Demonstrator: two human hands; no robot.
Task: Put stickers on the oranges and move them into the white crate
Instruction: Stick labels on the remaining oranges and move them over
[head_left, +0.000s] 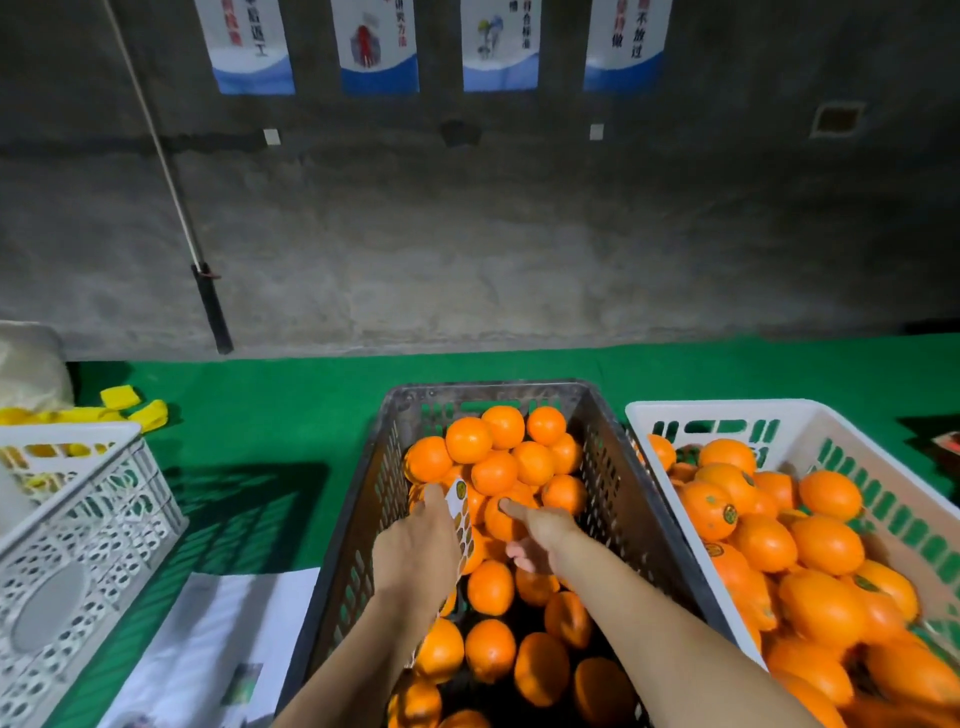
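While a person's left hand (415, 545) grips a strip of round stickers (464, 519), the right hand (540, 530) presses one fingertip on an orange (506, 514) in the half-full dark slotted plastic crate (358, 519); at three o'clock, the white plastic crate (883, 467) brims with labelled fruit.

Two bare hands reach into a dark slotted plastic crate (613, 467) of oranges on a green counter (270, 415). The left hand (415, 545) holds a sticker sheet (464, 519); the right hand (543, 530) presses its forefinger on one orange (501, 522). A white plastic crate (831, 431) of stickered oranges stands just right.
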